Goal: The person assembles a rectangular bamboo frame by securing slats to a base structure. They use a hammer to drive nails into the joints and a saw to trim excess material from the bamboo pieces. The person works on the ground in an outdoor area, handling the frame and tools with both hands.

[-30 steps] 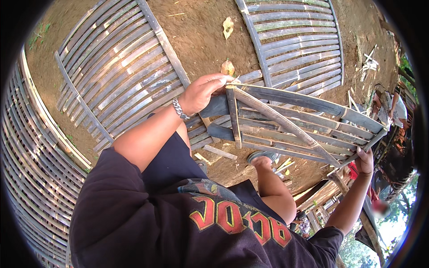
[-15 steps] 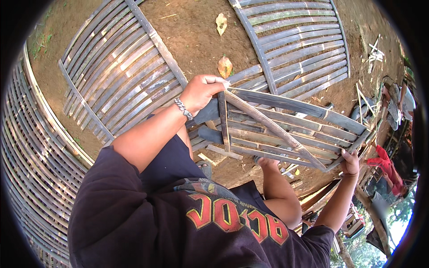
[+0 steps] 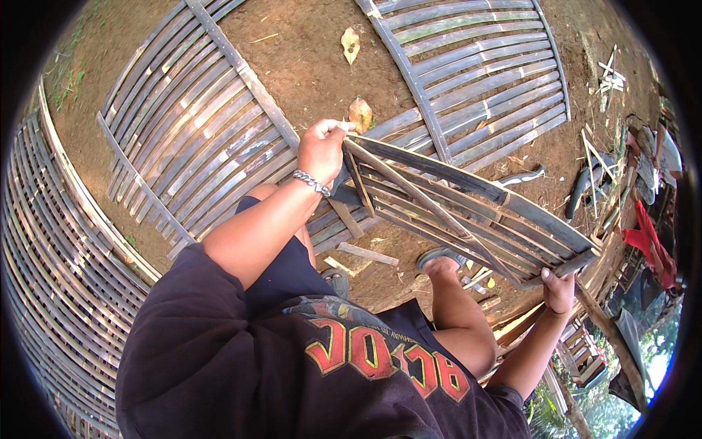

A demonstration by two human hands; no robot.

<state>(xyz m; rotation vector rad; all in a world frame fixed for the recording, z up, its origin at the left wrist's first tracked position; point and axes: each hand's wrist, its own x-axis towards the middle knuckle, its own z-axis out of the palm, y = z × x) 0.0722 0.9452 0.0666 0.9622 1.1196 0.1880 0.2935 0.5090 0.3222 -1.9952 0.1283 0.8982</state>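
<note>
The left hand (image 3: 322, 150) pinches the bamboo panel (image 3: 504, 196) at its 10 o'clock corner; the right hand (image 3: 559, 291) grips near 4 o'clock. The panel is up at 2 o'clock from the shirt (image 3: 256, 351). It looks light, stiff, maybe scratchy; corners seem good to hold.

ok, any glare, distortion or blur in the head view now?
Head view, far left: bamboo slat panel bows with the fisheye; head view, lower right: bright patch blown out, blue-fringed; head view, centre: left hand, right hand and held bamboo frame look reasonably sharp.
</note>
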